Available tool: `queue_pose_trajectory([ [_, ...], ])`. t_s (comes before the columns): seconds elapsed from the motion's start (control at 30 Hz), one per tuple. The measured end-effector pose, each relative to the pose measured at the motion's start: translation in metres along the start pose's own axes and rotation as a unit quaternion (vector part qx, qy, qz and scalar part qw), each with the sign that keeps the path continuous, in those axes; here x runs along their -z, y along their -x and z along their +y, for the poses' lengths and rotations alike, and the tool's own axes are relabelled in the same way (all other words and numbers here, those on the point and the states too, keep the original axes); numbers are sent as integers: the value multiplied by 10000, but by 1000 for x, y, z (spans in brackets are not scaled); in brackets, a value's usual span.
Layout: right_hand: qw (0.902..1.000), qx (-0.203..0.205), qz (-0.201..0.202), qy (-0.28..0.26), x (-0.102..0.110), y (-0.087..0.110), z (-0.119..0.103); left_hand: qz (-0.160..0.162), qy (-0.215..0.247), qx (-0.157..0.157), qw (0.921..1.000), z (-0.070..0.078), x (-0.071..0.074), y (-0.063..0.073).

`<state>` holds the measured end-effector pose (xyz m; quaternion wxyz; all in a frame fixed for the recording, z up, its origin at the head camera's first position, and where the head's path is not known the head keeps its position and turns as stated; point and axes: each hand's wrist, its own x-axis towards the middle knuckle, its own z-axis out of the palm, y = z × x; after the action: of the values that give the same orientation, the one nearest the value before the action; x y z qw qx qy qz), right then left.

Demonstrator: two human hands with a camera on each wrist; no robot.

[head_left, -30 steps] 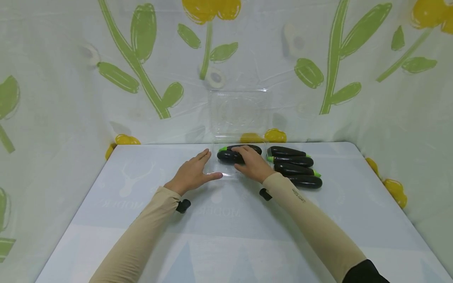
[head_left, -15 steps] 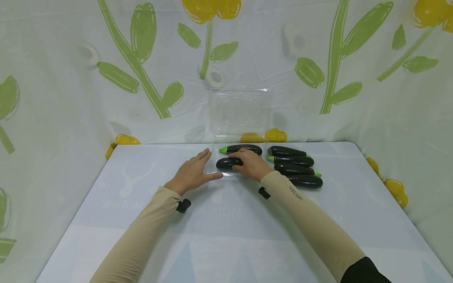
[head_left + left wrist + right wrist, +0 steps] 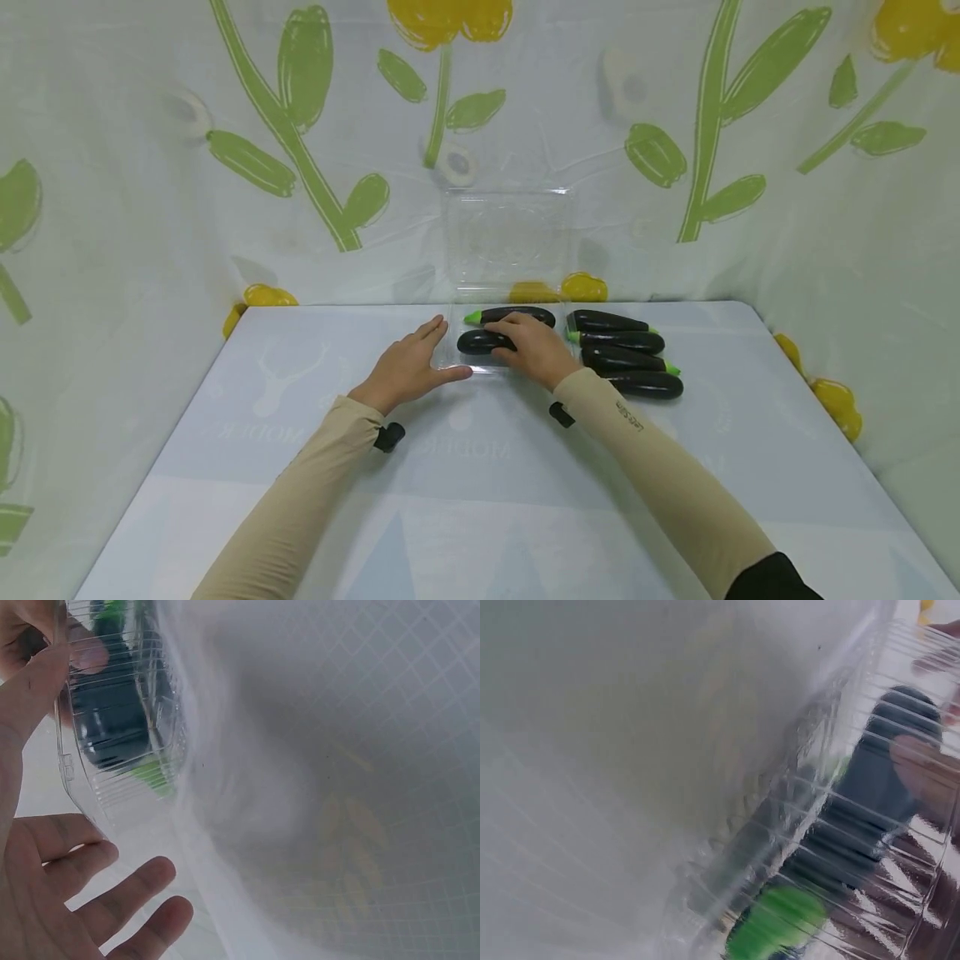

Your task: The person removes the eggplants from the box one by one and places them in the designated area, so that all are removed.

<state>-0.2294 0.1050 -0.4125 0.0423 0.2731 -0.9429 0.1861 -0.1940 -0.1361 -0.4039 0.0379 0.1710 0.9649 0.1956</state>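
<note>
Now | front eggplant (image 3: pixel 477 342) lies crosswise, green end (image 3: pixel 780 922) rightward | right grip (image 3: pixel 536 346) pinches it | left grip (image 3: pixel 405 369) spread

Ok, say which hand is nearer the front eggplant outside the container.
Right. The right hand, left of the front eggplant, holds another eggplant inside the container; the left hand is farther off, at the container's left edge.

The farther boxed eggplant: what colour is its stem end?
The stem end is green, clearest in head view.

Head view: gripped eggplant (image 3: pixel 480 342) — one end hidden behind right fingers (image 3: pixel 514 326).
</note>
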Motion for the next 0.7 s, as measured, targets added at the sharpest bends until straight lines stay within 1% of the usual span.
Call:
queue_pose_trajectory([
  [0.13, 9986, 289, 431, 137, -1, 4, -1, 24, 27, -24, 10000, 0, 0, 1],
  [0.23, 9951, 535, 770, 296, 0, 6, -3, 80, 43, -65, 9999, -1, 0, 1],
  [0.33, 9915, 704, 1049, 298, 4, 9, -6, 105, 72, -90, 9999, -2, 0, 1],
  [0.47, 9879, 841, 1301, 98, 15, 16, -12, 99, 62, -85, 9999, -3, -2, 0],
  [0.7, 9812, 1012, 1642, -62, 37, 32, -19, 72, 27, 16, 10000, -2, -1, -1],
])
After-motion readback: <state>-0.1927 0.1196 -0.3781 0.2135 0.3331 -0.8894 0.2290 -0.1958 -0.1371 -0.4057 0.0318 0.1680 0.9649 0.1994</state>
